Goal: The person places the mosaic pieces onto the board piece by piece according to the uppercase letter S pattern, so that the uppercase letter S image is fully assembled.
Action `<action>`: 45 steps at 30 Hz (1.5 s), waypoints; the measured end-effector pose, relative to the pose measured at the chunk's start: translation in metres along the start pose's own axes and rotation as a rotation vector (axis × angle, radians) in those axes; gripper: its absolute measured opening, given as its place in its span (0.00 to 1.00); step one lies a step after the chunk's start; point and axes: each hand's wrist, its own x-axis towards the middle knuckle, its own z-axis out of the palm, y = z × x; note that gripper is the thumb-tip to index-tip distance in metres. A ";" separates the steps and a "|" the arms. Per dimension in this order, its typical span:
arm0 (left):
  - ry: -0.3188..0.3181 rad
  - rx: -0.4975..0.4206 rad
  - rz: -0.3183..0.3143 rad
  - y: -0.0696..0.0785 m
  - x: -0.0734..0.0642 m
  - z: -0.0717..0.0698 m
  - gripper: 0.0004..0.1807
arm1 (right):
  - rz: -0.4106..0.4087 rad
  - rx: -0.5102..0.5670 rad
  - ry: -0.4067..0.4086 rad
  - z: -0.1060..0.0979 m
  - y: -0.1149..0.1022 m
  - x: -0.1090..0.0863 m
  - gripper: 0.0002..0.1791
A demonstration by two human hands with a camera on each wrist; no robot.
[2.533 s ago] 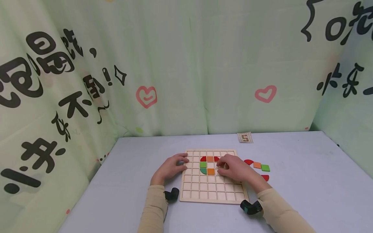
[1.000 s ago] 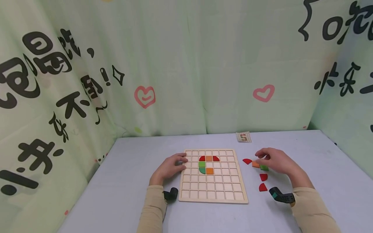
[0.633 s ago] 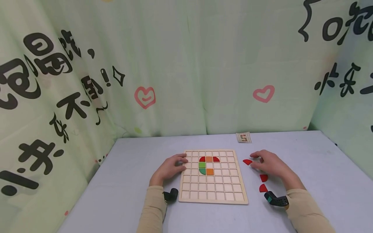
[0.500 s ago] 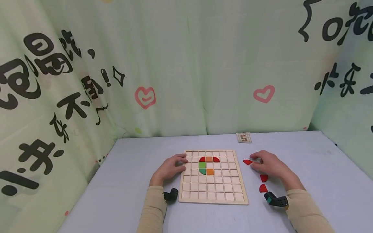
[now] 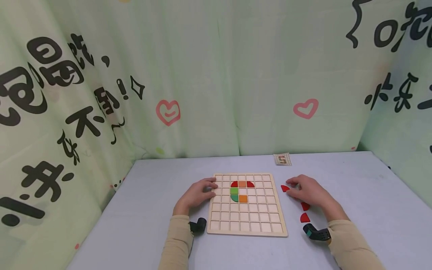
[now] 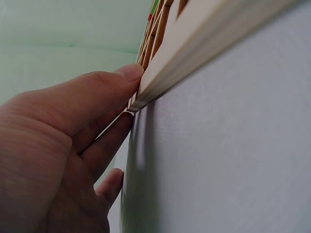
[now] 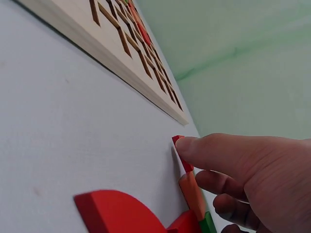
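Left hand (image 5: 197, 193), fingers relaxed, is resting on edge of board (image 5: 264, 217), probably for keeping it steady. Right hand (image 5: 309, 193) is touching red piece (image 5: 284, 188) with thumb, right of board; cannot tell if gripping. Other red pieces (image 5: 305, 218) are lying near, perhaps for easy reaching. Red piece is looking flat, partly hidden; board is showing pale wooden grid.

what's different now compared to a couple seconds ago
The right hand has moved rightward off the board and now pinches a loose red piece beside it. The left hand stays at the board's left edge; the six coloured pieces set in it look unchanged.
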 end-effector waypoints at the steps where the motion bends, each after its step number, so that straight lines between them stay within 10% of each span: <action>1: -0.001 0.000 0.002 0.000 0.000 0.000 0.15 | -0.009 -0.008 0.004 0.001 0.000 0.000 0.22; 27: -0.002 0.009 0.001 0.002 -0.001 -0.001 0.15 | -0.069 0.011 0.001 0.005 -0.007 0.002 0.15; 45: 0.002 0.001 0.001 0.002 0.000 -0.001 0.14 | -0.154 0.060 0.007 0.001 -0.059 0.014 0.13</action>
